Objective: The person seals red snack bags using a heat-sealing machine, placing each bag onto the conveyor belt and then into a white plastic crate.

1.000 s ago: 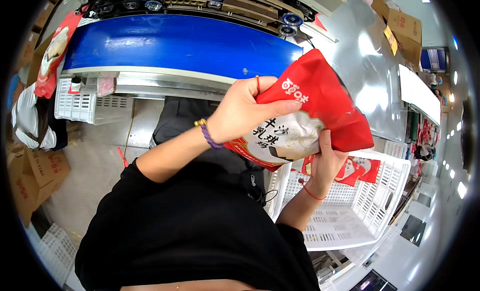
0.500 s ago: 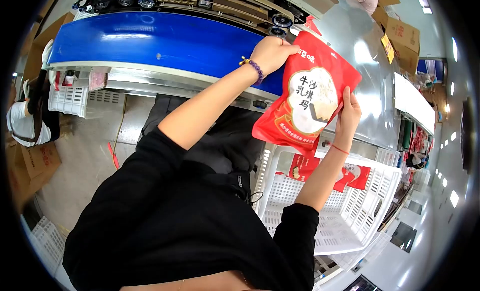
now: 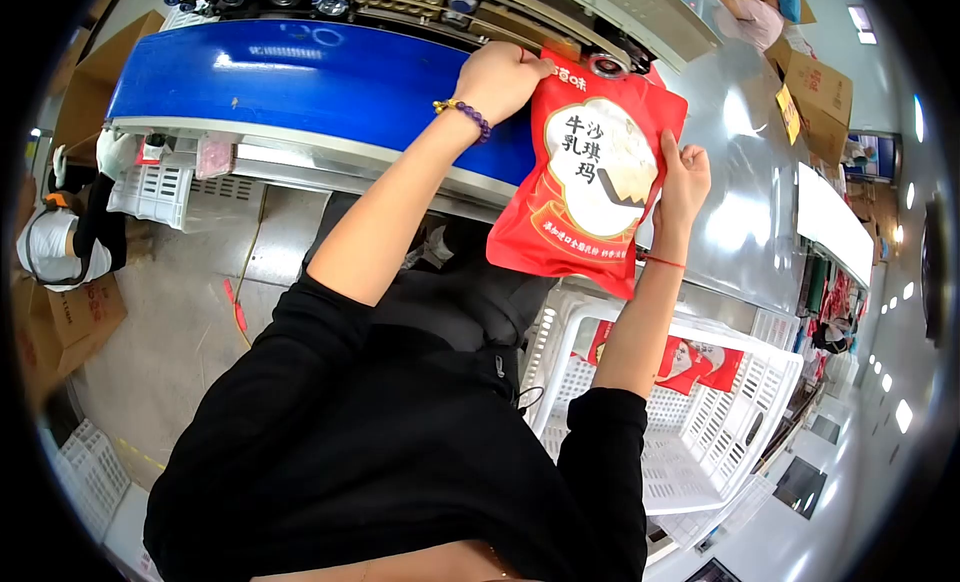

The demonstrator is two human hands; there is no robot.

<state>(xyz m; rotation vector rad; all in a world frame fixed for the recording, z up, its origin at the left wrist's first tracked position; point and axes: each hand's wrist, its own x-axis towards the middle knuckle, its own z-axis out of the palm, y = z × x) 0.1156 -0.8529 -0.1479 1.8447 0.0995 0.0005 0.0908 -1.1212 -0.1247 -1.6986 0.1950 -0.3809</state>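
Observation:
A red snack bag with a white label and black Chinese characters hangs between my two hands, its front towards me. My left hand, with a purple bead bracelet at the wrist, pinches the bag's upper left corner beside the sealing machine. On the other side, my right hand holds the bag's right edge, thumb on the front and the other fingers partly hidden behind. The bag's top edge lies close to the machine's rollers.
A blue conveyor belt runs along the machine. Below my right arm stands a white crate holding several red bags. A metal table stretches away on the right. At far left is another person, near cardboard boxes.
Both hands have carried the bag left and slightly up, bringing its top edge near the machine's rollers. The view has shifted a little.

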